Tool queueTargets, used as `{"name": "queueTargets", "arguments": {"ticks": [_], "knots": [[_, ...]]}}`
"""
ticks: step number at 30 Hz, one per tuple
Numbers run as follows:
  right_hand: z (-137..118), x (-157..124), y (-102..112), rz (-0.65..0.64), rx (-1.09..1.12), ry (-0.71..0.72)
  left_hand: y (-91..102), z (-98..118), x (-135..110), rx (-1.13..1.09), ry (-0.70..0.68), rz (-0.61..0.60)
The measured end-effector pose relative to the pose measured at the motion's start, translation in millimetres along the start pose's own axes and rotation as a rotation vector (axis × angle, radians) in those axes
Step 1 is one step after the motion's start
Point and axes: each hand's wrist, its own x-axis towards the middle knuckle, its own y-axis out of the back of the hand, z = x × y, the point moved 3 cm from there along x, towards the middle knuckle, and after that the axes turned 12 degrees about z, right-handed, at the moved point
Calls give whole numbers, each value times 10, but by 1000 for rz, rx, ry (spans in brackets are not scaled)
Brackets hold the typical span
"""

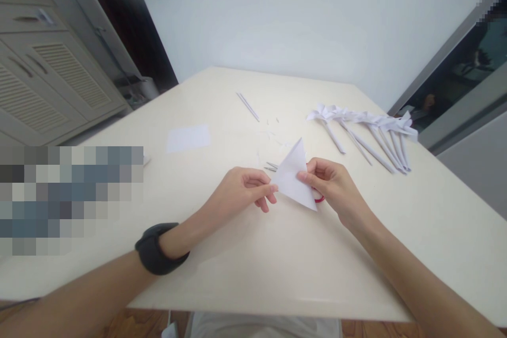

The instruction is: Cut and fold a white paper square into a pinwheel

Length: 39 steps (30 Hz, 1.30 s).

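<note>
A white sheet of paper folded into a triangle (295, 177) is held up a little above the table. My right hand (330, 182) grips its right side, thumb in front and fingers behind. At the left corner, the thumb and forefinger of my left hand (253, 188) pinch the paper; the other fingers curl loosely. Scissors lie partly hidden behind the paper: their metal blade tips (271, 167) show on the left, and a red handle (320, 199) shows under my right hand.
Several white paper pinwheels (366, 121) with rolled paper stems lie at the right. Two thin paper rolls (248, 106) rest near the back, with small paper scraps (273, 136) closer in. A flat white sheet (188, 138) lies on the left of the table (222, 269).
</note>
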Motion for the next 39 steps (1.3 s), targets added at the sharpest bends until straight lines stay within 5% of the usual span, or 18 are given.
{"name": "queueTargets", "arguments": {"ticks": [35,39], "knots": [[-57,-21,11,77,-24,27,-27,60,-32,46,66,-88],[-65,-11,-19,9,-85,13,-30,27,-27,39,51,-75]]}}
